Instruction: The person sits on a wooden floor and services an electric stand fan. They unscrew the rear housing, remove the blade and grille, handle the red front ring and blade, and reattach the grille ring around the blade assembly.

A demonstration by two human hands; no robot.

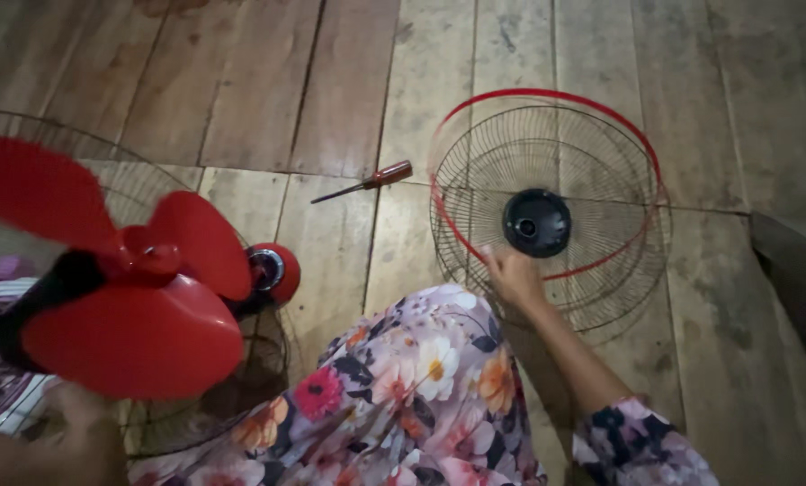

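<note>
Red fan blade point(124, 297) sits at our 9 o'clock, held up in front of a wire guard point(25, 144) behind it; our left hand point(79, 423) is at 7 o'clock under the blade, grip blurred, we cannot tell how closed. Our right hand point(511, 274) at 5 o'clock of the red-rimmed grille point(547, 207) has fingers curled on its wires. Grille lies flat on the plank floor point(349, 81), black hub point(535, 222) in its centre. Screwdriver point(367, 183) lies at the grille's 9 o'clock, apart. Red cap point(273, 270) is by the blade.
</note>
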